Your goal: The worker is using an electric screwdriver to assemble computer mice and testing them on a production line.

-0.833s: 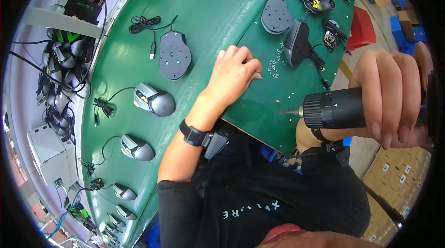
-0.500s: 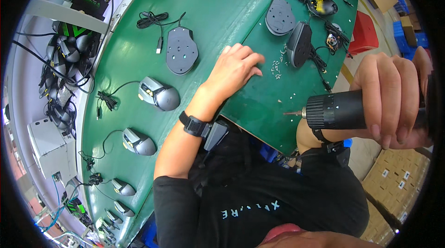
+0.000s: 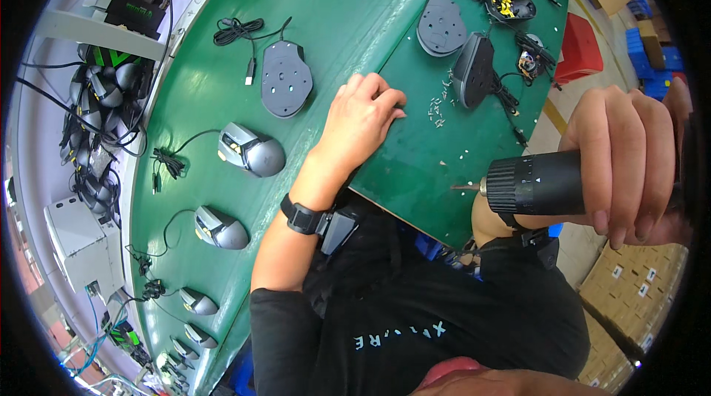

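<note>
Right hand (image 3: 626,166): fingers wrapped round the body of a black electric screwdriver (image 3: 544,182), clamped on it. The tool lies almost level, its bit (image 3: 465,187) directed towards the left hand (image 3: 363,118) and touching nothing visible. The wraparound grip appears chosen to steady a thick barrel while leaving the tip free.

Left hand: fingers loosely curled over the green tabletop (image 3: 404,174), thumb near the forefinger; whether anything small is pinched cannot be determined. Scattered small screws (image 3: 437,111) lie just to its right, presumably placed there for easy picking. An upturned computer mouse (image 3: 286,79) is ahead and left of this hand; its underside faces up, which would expose the screw holes.

Beyond the screws, ahead and right of the left hand, sit a second upturned mouse (image 3: 442,24) and a tilted mouse (image 3: 474,70), just beside each other.

Condition of screwdriver: cylindrical, dark, ribbed collar with small pale markings, slim reddish-brown bit in a metal chuck. Its rear is hidden by the right hand. No damage is discernible.
</note>
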Motion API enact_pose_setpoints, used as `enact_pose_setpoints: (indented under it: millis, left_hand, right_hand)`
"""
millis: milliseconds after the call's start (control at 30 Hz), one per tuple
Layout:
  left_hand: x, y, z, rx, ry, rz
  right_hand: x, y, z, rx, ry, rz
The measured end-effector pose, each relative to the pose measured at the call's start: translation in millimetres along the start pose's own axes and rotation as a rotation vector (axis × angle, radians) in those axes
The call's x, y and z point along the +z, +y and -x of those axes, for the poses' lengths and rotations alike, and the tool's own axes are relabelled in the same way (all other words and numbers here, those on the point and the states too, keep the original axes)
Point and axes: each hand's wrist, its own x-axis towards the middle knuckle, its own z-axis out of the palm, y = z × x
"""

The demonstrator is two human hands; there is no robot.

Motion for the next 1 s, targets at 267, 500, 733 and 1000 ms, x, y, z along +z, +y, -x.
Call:
enact_pose_setpoints:
  millis: [267, 500, 733, 1000]
  left_hand:
    - [-5, 8, 10, 0.04, 0.102, 0.064]
    - [-40, 64, 33, -0.21, 0.388, 0.436]
    - [-58, 84, 54, -0.227, 0.43, 0.383]
    - [-63, 87, 62, 0.003, 0.49, 0.223]
  right_hand:
    - [29, 17, -6, 0.05, 0.077, 0.096]
    - [26, 42, -15, 0.145, -0.062, 0.087]
    - [41, 65, -5, 0.187, -0.013, 0.095]
    - [46, 73, 0, 0.18, -0.006, 0.159]
